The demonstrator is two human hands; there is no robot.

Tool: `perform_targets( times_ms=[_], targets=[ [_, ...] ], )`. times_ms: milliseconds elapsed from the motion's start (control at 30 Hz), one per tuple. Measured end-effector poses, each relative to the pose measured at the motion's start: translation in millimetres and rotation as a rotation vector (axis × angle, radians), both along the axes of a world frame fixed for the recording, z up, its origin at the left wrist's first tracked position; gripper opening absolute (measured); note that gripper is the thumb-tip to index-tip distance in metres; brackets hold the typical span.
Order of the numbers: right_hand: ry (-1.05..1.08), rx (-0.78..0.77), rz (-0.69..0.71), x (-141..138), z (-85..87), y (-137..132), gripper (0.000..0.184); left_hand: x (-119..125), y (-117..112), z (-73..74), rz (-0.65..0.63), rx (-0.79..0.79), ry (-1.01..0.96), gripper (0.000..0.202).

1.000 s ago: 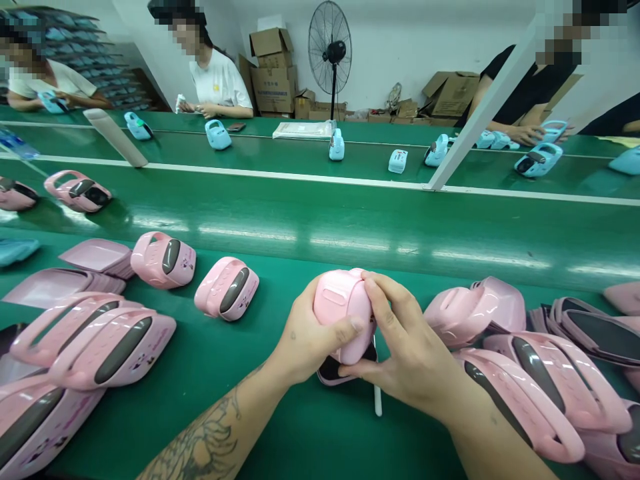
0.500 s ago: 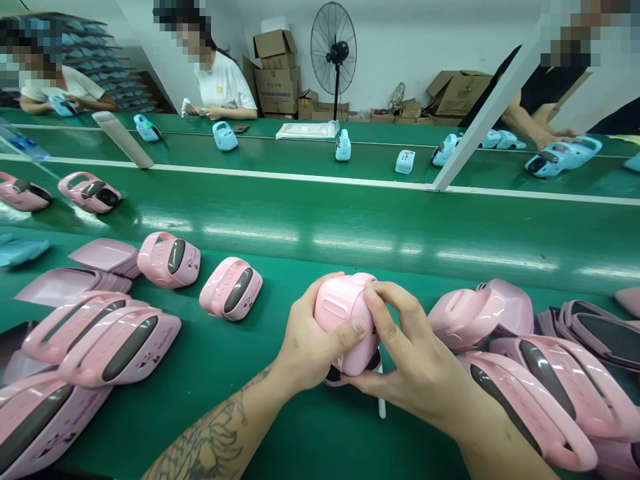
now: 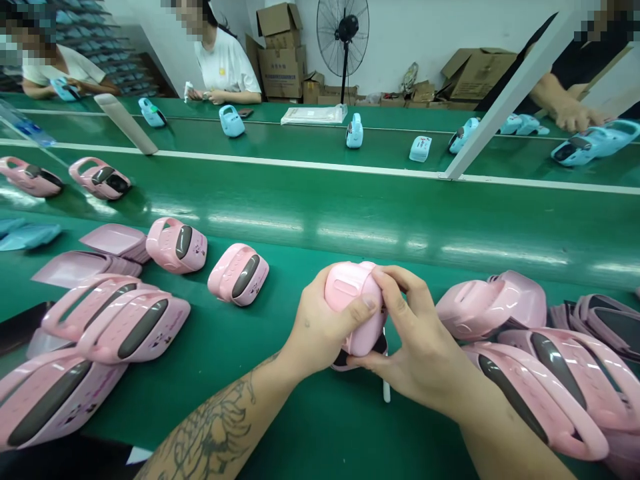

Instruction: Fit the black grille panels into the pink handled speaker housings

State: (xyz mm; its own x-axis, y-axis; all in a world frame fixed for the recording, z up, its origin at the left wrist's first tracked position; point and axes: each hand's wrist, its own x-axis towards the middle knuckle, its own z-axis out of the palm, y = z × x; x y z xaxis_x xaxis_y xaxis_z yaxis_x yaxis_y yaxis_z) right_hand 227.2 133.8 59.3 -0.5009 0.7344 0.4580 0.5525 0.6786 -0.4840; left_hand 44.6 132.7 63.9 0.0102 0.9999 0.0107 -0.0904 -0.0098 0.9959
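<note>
The pink casing [image 3: 347, 285] is held up over the green worktop [image 3: 295, 427], between the left hand [image 3: 317, 327] and the right hand [image 3: 423, 343], near the middle of the view. Behind the worktop, 2 cardboard boxes have raised flaps: the upper box [image 3: 280, 27] sits on a stack beside the fan [image 3: 346, 28], and the other box [image 3: 475, 75] stands farther right. The insides of both are hidden. At the upper left, stacked trays [image 3: 93, 47] carry blue pieces, too blurred to count.

The left forearm, tattooed, comes up from the lower left; its hand is closed around the casing's left side, thumb laid across the front, other fingers mostly hidden behind. The right forearm comes from the lower right; its hand pinches the casing's right side, index fingertip at the upper edge and thumb near the lower end, with a gap between them. Just below the casing a dark piece [image 3: 341, 361] shows partly, and a white stick [image 3: 387, 392] points downward; what supports these 2 I cannot tell. Well to the left stand 2 small pink units [image 3: 177, 247]; larger pink shells [image 3: 543, 397] lie piled near the right forearm.
</note>
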Motion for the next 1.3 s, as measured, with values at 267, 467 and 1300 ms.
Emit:
perform_targets(
  times_ms=[267, 467, 1300],
  targets=[
    [0.024, -0.073, -0.008, -3.7, -2.5, 1.6, 0.107, 3.5, 1.1, -3.0, 0.049, -0.066, -0.038, 0.059],
    [0.021, -0.277, 0.053, 3.2, -5.1, 14.7, 0.125, 1.2, 13.4, -12.4, 0.041, -0.217, -0.288, 0.056],
    [-0.034, 0.231, 0.095, -10.7, 5.2, 12.3, 0.099, -11.3, 2.7, -17.9, 0.115, 0.324, 0.032, 0.081]
  ],
)
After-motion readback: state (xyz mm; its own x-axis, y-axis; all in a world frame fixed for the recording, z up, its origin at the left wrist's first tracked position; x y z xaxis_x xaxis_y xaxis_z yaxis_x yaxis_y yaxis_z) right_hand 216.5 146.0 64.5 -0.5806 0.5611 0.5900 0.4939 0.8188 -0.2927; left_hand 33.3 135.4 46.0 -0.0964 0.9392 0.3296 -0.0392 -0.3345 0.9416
